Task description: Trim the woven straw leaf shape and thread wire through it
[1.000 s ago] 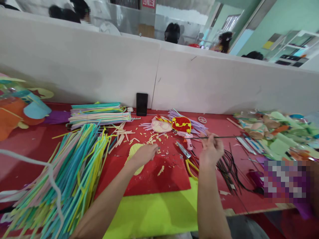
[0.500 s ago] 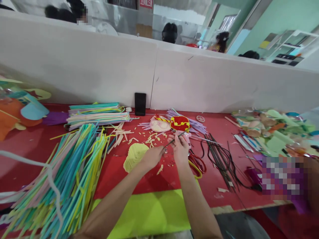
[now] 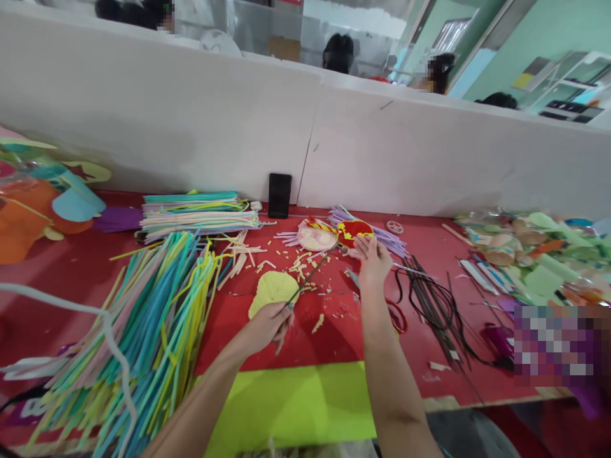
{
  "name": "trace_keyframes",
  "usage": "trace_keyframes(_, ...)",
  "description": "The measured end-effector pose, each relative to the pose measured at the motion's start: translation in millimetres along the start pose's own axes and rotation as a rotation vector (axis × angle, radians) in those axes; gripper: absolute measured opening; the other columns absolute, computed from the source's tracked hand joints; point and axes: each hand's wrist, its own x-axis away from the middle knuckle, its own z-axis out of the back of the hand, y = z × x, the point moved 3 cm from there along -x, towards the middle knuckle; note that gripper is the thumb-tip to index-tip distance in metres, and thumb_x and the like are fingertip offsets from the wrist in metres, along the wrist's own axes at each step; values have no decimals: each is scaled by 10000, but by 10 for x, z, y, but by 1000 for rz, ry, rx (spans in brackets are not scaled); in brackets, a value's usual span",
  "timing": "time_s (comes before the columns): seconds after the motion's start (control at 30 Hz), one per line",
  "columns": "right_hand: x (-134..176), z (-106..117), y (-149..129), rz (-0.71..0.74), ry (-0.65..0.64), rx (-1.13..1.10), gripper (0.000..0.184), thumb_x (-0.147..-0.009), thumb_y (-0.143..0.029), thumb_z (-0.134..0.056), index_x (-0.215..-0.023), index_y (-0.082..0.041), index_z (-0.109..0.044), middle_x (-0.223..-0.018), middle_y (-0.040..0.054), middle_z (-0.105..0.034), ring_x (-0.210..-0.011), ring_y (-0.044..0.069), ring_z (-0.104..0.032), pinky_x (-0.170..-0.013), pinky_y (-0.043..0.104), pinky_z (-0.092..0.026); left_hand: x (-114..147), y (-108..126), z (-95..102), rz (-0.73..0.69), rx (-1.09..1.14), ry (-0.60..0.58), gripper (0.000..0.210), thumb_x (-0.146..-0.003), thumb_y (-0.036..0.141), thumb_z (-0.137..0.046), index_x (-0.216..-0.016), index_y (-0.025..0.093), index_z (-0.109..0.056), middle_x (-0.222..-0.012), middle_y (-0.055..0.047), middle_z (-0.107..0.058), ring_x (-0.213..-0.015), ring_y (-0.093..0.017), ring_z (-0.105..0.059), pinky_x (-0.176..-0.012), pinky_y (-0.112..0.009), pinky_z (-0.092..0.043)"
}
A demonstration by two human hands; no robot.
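My left hand (image 3: 271, 326) is closed on one end of a thin dark green stem (image 3: 312, 275), which slants up and away to the right. Just beyond that hand lies a yellow ridged, rounded piece (image 3: 273, 291). My right hand (image 3: 375, 262) is off the stem, its fingers stretched apart over the table beside a red-and-yellow round piece (image 3: 354, 233). Left of that sits a pale pink round piece (image 3: 316, 235). Part of the table under my right hand is hidden.
Bundles of coloured pipe cleaners (image 3: 143, 337) cover the left side. A black phone (image 3: 279, 196) leans on the white partition (image 3: 229, 127). Red-handled scissors (image 3: 397, 316), dark stems (image 3: 432, 312) and a cable lie right. Paper cutouts (image 3: 544, 254) are heaped far right, near a person's sleeve.
My hands have drawn apart. The left moved down and left with the stem; the right left the stem and moved right. The camera view has shifted slightly.
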Motion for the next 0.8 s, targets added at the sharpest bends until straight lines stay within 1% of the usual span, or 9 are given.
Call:
trace_keyframes(0.1, -21, 54, -34, 115, -130, 297, 204, -664, -350, -721, -818, -230, -662, -1084, 63, -659, -1097, 227, -561, -1031, 449, -362, 52, 17, 69, -27, 29, 47, 433, -799, 601, -437, -658, 191, -458, -364, 100, -318, -285, -69, -333, -367, -209, -332)
trace_keyframes(0.17, 124, -20, -51, 121, -259, 404, 215, -647, -338, -740, -827, -228, -694, -1084, 47, -661, -1121, 224, -531, -1049, 414, -333, 45, 4, 87, -27, 42, 67, 427, -799, 594, -445, -663, 189, -459, -369, 102, -313, -289, -68, -335, -366, -205, -335)
trace_keyframes(0.2, 235, -78, -60, 100, -309, 416, 217, -688, -368, -708, -848, -221, -703, -1018, 47, -681, -1041, 215, -573, -984, 395, -400, 31, -10, 83, -25, 49, 68, 424, -800, 592, -446, -667, 189, -459, -374, 103, -314, -292, -69, -337, -366, -206, -343)
trace_keyframes(0.27, 495, -228, -53, -84, -441, 315, 303, -825, -452, -542, -944, -216, -691, -905, 41, -698, -786, 178, -629, -708, 324, -510, -7, -44, 51, -19, 58, 49, 425, -801, 596, -439, -672, 192, -457, -381, 103, -317, -296, -72, -343, -366, -214, -363)
trace_keyframes(0.37, 817, -429, -82, -248, -566, 180, 272, -809, -454, -578, -840, -207, -690, -769, 12, -683, -545, 122, -560, -472, 242, -437, -58, -80, -14, -20, 60, 31, 442, -782, 620, -448, -660, 195, -451, -387, 103, -311, -295, -72, -330, -350, -216, -352)
trace_keyframes(0.43, 886, -485, -103, -264, -532, 79, 214, -782, -416, -632, -751, -210, -680, -683, -6, -653, -515, 111, -539, -459, 232, -429, -68, -85, -37, -24, 43, 60, 447, -775, 625, -454, -667, 192, -460, -399, 99, -323, -307, -72, -336, -351, -211, -338)
trace_keyframes(0.57, 709, -384, -97, -222, -310, -67, 158, -753, -378, -673, -750, -221, -677, -694, -13, -634, -554, 107, -558, -534, 235, -479, -28, -81, -44, -40, 1, 71, 416, -813, 591, -429, -705, 192, -469, -437, 82, -377, -345, -77, -363, -381, -213, -355)
trace_keyframes(0.7, 356, -61, -125, -167, -101, -153, 180, -744, -370, -677, -785, -198, -644, -728, -22, -640, -565, 82, -555, -547, 214, -464, 29, -122, -22, -29, -36, 11, 407, -852, 564, -379, -709, 194, -468, -427, 74, -396, -341, -80, -390, -385, -208, -329)
trace_keyframes(0.8, 122, 274, -187, -105, 98, -161, 218, -722, -379, -687, -781, -180, -620, -670, -41, -623, -561, 74, -557, -541, 200, -445, 14, -114, -51, -20, 7, -102, 396, -860, 550, -382, -706, 193, -457, -403, 85, -358, -322, -81, -396, -385, -210, -314)
